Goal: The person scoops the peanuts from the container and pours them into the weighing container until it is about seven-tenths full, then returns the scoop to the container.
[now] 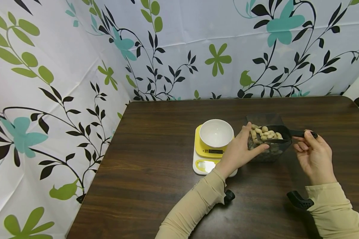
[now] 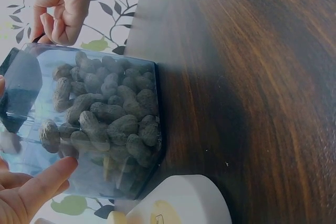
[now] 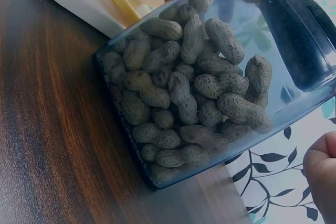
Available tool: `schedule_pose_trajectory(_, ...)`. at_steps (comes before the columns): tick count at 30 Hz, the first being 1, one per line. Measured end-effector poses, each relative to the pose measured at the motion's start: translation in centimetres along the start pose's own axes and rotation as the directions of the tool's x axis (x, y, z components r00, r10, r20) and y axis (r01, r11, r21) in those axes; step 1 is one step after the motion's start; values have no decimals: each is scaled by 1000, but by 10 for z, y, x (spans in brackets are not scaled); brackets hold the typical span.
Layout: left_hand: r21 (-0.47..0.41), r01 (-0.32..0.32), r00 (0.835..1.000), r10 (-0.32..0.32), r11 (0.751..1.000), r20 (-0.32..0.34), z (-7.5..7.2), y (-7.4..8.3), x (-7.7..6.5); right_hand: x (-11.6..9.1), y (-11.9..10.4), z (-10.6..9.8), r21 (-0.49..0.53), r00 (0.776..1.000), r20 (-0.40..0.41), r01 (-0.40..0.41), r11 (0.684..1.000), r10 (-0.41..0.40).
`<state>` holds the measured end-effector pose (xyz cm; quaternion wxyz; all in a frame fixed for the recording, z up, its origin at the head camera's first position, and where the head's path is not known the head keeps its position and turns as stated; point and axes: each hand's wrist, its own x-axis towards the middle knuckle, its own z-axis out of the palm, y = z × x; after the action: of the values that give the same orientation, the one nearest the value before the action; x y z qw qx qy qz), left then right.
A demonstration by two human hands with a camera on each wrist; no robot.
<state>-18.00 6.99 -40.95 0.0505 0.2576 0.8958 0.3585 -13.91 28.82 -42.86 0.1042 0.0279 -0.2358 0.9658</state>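
A transparent dark-tinted container (image 1: 264,156) holds many unshelled peanuts (image 3: 181,93). My left hand (image 1: 238,150) grips its left side, thumb across the near wall and fingers at the rim. My right hand (image 1: 315,157) pinches the handle of a black scoop (image 1: 296,133) from the right. The scoop's head (image 3: 296,38) lies inside the container's upper part, above the main pile, with peanuts (image 1: 267,133) showing in it. Just left of the container, a white bowl (image 1: 216,133) stands on a yellow-and-white kitchen scale (image 1: 198,148).
Everything stands on a dark wood-grain table (image 1: 155,159). Behind it and along the left hangs a white curtain (image 1: 179,30) with leaf and flower prints. The scale sits close beside the container, under my left forearm's reach.
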Motion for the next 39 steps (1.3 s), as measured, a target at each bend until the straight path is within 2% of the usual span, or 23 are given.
schedule_pose_trajectory(14,-1,-5,1000,5,1000,-6,0,-1,0,0,-2,3,24,1000,11,-2,1000,2)
schedule_pose_trajectory(26,-31,-12,1000,11,999,-25,-4,0,0,4,-6,13,-15,1000,7,7,1000,-7)
schedule_pose_trajectory(32,-50,-25,997,22,998,-67,-13,0,-1,6,-7,24,-23,1000,23,5,1000,-4)
schedule_pose_trajectory(39,-69,-14,994,6,998,-105,-34,-2,-2,13,-3,45,-11,997,77,4,1000,-3)
